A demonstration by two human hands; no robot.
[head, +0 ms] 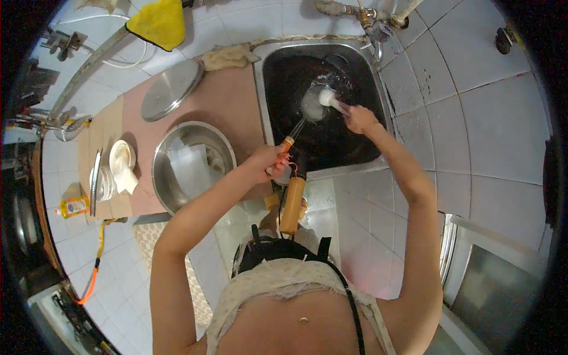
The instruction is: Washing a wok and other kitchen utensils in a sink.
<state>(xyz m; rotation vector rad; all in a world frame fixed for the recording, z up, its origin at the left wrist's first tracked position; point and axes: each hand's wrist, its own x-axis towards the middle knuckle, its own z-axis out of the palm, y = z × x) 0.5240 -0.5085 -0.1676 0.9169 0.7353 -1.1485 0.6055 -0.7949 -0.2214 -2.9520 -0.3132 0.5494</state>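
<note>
My left hand grips the orange handle of a wire-stemmed skimmer, whose round, pale head is over the sink. In my right hand is a white round-headed scrub brush, its head against or just above the skimmer's head. Both tools are over the stainless steel sink, which looks dark inside. Splashing water shows beside the skimmer head, under the tap. A tan cylindrical object is below my left hand; a pinkish loop lies near its top, and I cannot tell what it hangs from.
Left of the sink, a large steel basin stands on the brown counter. Behind it are a metal lid and a cloth. Farther left are a white bowl, stacked plates and a yellow detergent bottle.
</note>
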